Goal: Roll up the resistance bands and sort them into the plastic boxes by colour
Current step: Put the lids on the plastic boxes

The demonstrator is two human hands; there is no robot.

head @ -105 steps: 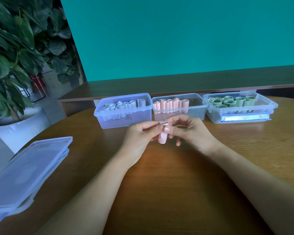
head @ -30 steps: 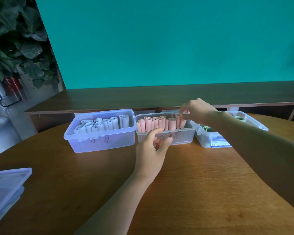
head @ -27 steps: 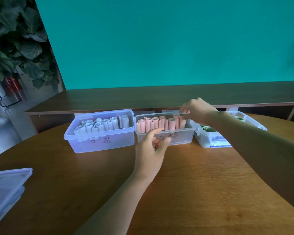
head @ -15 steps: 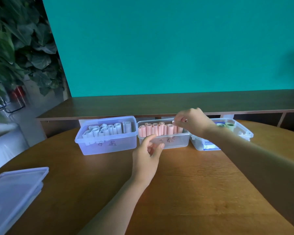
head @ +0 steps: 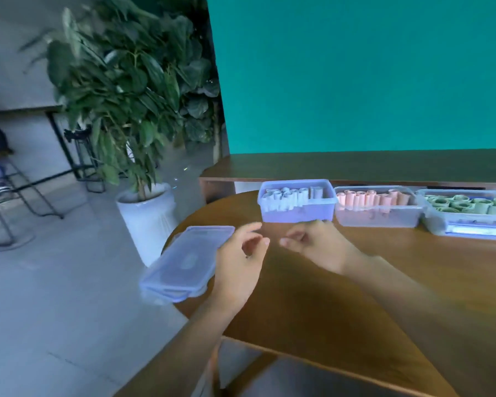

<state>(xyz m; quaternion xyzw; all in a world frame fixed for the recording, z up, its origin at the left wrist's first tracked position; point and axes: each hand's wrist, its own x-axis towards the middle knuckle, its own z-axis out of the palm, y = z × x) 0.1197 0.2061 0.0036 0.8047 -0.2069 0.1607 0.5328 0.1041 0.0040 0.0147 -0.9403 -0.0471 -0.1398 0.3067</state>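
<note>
Three clear plastic boxes stand in a row at the table's far edge. The left box [head: 297, 210] holds pale white-blue rolled bands, the middle box [head: 380, 217] holds pink rolls [head: 370, 198], and the right box [head: 441, 222] holds green rolls [head: 470, 204]. My left hand [head: 238, 265] hovers over the table beside a stack of clear lids [head: 184, 260], fingers loosely curled and apart, holding nothing. My right hand [head: 317, 243] hangs just in front of the left box, fingers apart and empty.
The lids lie at the round wooden table's [head: 355, 310] left edge, overhanging slightly. A potted plant in a white pot [head: 148, 213] stands on the floor to the left. A dark wooden shelf [head: 355, 166] runs behind the boxes under a teal wall.
My right hand has left the pink box, its pink roll now inside, and pulled back toward me. My view has swung left toward the lids, and both hands have moved left.
</note>
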